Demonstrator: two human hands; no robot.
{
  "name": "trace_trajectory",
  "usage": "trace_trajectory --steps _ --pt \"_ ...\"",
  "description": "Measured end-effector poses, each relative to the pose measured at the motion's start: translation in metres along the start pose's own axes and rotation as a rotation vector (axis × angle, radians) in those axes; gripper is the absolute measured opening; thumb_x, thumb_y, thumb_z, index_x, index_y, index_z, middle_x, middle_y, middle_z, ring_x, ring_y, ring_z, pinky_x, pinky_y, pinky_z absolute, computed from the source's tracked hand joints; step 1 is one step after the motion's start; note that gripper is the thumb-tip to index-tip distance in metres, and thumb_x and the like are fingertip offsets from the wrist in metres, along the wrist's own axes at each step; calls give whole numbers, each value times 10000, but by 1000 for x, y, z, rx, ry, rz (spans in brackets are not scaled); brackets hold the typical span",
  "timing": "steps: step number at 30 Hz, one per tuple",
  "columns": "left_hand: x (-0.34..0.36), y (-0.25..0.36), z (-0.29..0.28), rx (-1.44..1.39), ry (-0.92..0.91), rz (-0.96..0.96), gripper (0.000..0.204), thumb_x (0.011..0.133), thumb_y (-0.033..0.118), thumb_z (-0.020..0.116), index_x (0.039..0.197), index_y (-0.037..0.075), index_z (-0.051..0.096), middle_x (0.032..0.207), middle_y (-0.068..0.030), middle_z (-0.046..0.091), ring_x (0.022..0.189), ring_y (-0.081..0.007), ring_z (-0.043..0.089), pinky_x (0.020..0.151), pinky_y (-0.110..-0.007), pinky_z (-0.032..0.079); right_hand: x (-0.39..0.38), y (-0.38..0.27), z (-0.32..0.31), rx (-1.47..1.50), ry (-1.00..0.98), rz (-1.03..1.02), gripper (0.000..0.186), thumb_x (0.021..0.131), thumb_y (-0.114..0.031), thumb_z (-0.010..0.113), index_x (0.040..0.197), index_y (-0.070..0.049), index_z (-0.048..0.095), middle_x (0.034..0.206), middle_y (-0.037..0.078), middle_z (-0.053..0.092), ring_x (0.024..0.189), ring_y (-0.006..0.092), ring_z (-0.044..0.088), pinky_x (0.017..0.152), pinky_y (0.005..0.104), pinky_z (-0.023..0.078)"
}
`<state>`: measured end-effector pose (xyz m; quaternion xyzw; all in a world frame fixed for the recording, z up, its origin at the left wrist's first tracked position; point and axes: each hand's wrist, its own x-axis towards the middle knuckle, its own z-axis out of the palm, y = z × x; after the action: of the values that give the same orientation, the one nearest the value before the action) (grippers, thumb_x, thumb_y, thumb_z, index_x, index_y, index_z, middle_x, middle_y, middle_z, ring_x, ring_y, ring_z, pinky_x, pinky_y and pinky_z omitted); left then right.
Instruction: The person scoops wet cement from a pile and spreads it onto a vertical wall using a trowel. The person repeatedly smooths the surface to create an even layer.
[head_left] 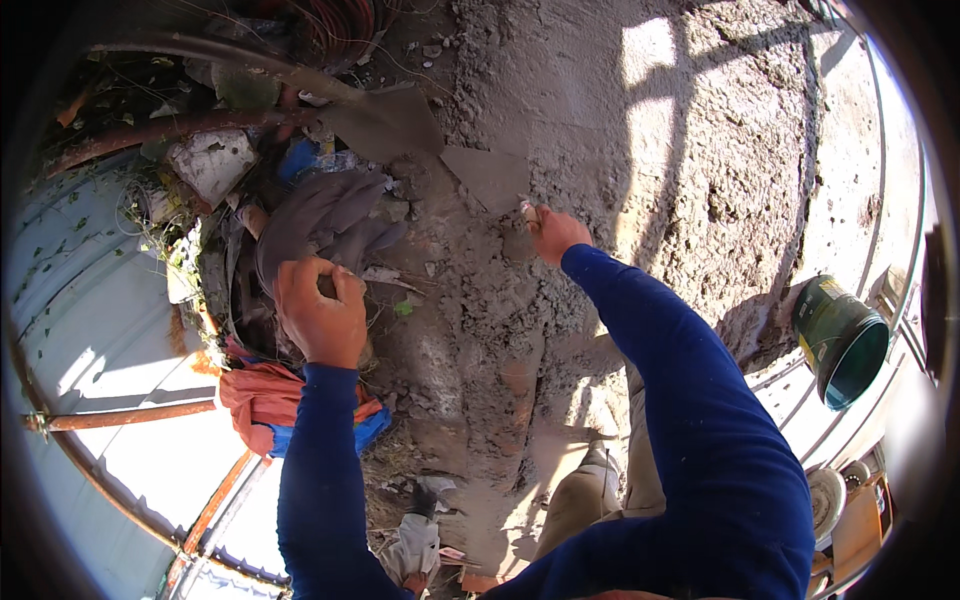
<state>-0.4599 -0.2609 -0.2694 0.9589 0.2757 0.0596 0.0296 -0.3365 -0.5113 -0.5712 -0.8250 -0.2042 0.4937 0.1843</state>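
A trowel [485, 175] with a flat grey blade lies against rough wet mortar [570, 150]; my right hand [555, 232] grips its light handle, arm stretched forward in a blue sleeve. My left hand [320, 305] is lower and to the left, its fingers curled; whether anything small is inside them I cannot make out. It hangs over or beside a bundle of dark grey cloth [325, 215].
Left are rusty pipes [170, 125], plants, debris, red cloth [260, 400] and corrugated sheeting [90, 280]. A dark green bucket [835, 335] sits at right, near boards [855, 520]. Red coiled hose [340, 20] is at the top. My legs [575, 500] show below.
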Motion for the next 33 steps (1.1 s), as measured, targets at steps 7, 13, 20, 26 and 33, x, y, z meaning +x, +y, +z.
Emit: trace_trajectory --steps 7,13,20,26,33 --pt "2 1 0 1 -1 -8 124 824 81 735 852 77 614 933 -97 606 910 -367 605 832 -498 486 66 18 -185 -288 261 -20 345 1066 -371 567 1337 -196 688 1151 168 779 1062 408 748 916 538 592" --pt "3 0 0 2 3 -7 133 815 85 741 851 87 613 941 -102 608 922 -369 606 842 -502 483 77 32 -177 -82 345 55 365 1063 -366 563 1358 -173 659 1150 202 770 1071 429 737 923 551 581" --pt "2 3 2 1 -1 -23 145 802 96 750 848 95 612 953 -100 614 932 -367 611 828 -500 485 -40 108 -89 -169 273 -11 462 1058 -379 590 1469 -169 574 1064 235 770 975 458 738 868 571 579" --pt "1 1 -1 35 5 -26 144 801 108 756 845 114 619 949 -89 613 928 -359 616 792 -510 489 -100 112 -124 -323 89 27 354 1020 -343 648 1313 -146 625 1082 185 762 975 419 741 854 537 589" --pt "1 -1 0 49 1 -5 131 816 108 752 849 100 626 943 -84 615 914 -355 619 815 -501 498 -40 98 -163 -176 234 60 247 940 -121 613 1184 -87 593 1113 224 741 1037 440 725 879 557 573"
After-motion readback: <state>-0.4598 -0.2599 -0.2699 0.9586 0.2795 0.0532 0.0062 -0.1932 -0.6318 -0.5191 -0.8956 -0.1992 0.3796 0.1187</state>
